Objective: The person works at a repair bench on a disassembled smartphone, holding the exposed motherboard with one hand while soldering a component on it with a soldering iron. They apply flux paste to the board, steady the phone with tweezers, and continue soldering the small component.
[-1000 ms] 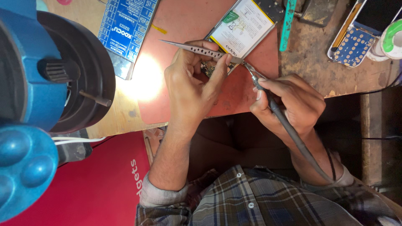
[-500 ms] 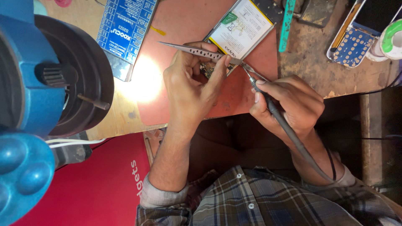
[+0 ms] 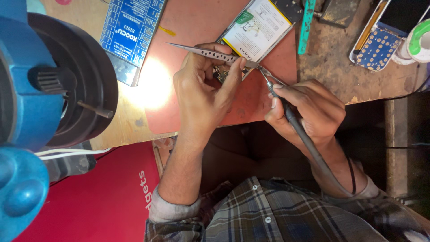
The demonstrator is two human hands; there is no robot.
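Observation:
My left hand (image 3: 204, 92) grips slim metal tweezers (image 3: 201, 51) whose handle end points left; their tips lie near a small dark circuit part (image 3: 220, 74) partly hidden under my fingers. My right hand (image 3: 309, 110) holds a corded soldering iron (image 3: 286, 112) like a pen, its metal tip (image 3: 264, 74) touching down next to the tweezers' tip. Just beyond lies an opened phone with a white battery (image 3: 257, 29). All this rests on a reddish work mat (image 3: 197, 22).
A blue-and-black lamp or magnifier head (image 3: 49, 85) looms at the left. A blue printed board (image 3: 132, 31) lies at the back left, a teal strip tool (image 3: 306, 24) and a blue keypad board (image 3: 380, 47) at the right. A red sheet (image 3: 89, 197) lies below the bench edge.
Both hands stay nearly still; the soldering iron tip has shifted only slightly at the work spot.

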